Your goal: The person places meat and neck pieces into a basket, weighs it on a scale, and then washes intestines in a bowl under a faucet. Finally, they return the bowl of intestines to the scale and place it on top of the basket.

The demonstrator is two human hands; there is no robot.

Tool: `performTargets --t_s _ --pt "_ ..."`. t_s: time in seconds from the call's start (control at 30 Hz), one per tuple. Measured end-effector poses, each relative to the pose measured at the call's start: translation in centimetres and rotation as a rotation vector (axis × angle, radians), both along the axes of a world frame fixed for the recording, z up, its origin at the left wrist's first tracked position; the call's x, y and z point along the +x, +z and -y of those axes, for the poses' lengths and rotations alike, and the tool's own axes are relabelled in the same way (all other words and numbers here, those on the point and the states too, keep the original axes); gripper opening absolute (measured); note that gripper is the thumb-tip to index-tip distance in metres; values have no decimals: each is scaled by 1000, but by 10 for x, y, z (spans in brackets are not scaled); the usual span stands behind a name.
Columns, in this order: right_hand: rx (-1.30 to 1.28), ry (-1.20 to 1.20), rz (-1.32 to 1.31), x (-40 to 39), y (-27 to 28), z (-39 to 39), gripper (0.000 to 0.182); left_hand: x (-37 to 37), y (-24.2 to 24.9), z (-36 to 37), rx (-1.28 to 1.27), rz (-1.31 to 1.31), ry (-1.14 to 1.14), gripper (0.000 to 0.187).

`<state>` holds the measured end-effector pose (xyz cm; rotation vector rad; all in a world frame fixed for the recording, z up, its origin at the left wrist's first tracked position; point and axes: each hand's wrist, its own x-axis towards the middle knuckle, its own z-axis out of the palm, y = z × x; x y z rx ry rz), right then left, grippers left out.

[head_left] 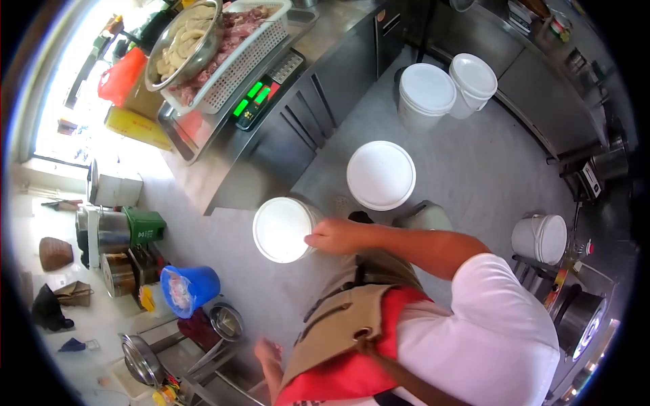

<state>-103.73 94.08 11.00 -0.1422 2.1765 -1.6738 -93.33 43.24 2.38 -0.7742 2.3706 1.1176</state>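
My right hand (332,235) is closed at the edge of a white lidded bucket (281,230), its fingers against the rim. Whether they grip the rim or a handle is hidden. Low in the view, my left hand (269,352) hangs beside the tan apron (338,331), fingers loosely apart and holding nothing visible. Just past my right forearm, another white lidded bucket (381,175) stands on the grey floor.
Two more lidded buckets (428,88) stand further back. A steel counter (271,155) carries a white basket of meat (230,61), a steel bowl (179,47) and a lit scale (254,101). A blue bin (203,287) and shelving line the left side.
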Motion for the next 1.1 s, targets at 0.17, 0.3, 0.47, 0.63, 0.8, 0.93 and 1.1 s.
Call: performTargets --t_s 0.17,0.3,0.47,0.63,0.8,0.93,1.1 --pt "58 -65 -39 110 -15 27 41 99 -15 39 51 90 98 25" --pt "-7 -56 120 146 10 31 38 188 -31 65 -412 86 -663 20" --pt "87 155 108 167 15 33 26 230 -39 42 -536 39 -955 18" --pt "24 273 35 174 10 31 21 216 -100 53 -12 257 -143 13" --pt "-32 289 98 167 26 14 24 184 -86 28 215 173 129 13" --pt "-15 384 48 152 19 4 21 181 -18 -39 272 37 496 12" --pt "-12 489 48 131 20 10 17 220 -10 -51 297 109 627 13"
